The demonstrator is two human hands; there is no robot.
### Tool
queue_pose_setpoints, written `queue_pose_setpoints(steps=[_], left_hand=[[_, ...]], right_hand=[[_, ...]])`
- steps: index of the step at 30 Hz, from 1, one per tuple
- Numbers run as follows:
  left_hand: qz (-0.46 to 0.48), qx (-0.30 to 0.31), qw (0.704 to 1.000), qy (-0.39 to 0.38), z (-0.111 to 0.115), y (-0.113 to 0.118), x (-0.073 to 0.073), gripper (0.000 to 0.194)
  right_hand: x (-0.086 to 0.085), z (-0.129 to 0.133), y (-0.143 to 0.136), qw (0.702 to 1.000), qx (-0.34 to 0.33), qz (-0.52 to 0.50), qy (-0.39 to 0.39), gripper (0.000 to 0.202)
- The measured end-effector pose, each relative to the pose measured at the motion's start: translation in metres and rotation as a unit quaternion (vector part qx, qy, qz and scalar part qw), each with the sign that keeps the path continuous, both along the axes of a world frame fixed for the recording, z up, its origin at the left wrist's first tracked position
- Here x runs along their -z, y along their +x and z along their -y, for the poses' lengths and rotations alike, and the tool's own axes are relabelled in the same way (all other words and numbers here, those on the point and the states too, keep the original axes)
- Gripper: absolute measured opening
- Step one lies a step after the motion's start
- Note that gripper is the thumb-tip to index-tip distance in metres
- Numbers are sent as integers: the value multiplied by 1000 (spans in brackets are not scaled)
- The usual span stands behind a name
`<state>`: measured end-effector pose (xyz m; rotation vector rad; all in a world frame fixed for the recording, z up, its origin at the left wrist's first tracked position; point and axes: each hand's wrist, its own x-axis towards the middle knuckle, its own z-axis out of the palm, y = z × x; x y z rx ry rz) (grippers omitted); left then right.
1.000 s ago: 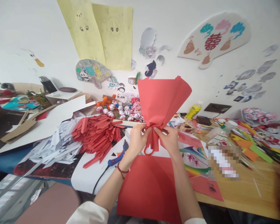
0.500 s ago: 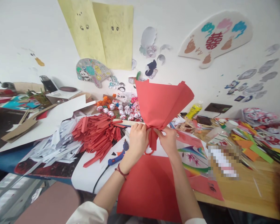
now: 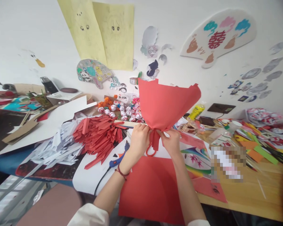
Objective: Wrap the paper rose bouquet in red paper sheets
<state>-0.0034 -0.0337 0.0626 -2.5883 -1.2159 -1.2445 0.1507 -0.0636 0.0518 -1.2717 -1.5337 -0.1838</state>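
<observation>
A cone of red wrapping paper [image 3: 166,103], gathered at its neck and flared wide at the top, stands upright between my hands. My left hand [image 3: 139,138] is closed round the left of the neck. On the other side, my right hand [image 3: 171,141] pinches the gathered paper between thumb and fingers. Whatever lies inside the cone is hidden. Below the neck, the paper's narrow tail hangs down, with the red loop of a scissors handle [image 3: 151,151] behind it. A flat red sheet [image 3: 151,191] lies under my forearms.
To the left are a blue glue gun [image 3: 116,161] with its cord, folded red strips [image 3: 99,135] and white strips [image 3: 58,144]. Red-and-white paper flowers [image 3: 124,113] lie at the back, beside a yellow-labelled bottle [image 3: 197,111]. Coloured paper [image 3: 251,147] clutters the right.
The cone's top has spread wider and leaned to the right. Both hands keep their grip at the neck and have shifted only slightly.
</observation>
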Motion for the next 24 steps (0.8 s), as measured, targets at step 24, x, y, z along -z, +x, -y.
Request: queue_pose_setpoints(steps=[24], left_hand=[[-35, -3, 993, 117, -5, -5, 9, 24]], right_hand=[[7, -3, 0, 993, 25, 95, 67, 22]])
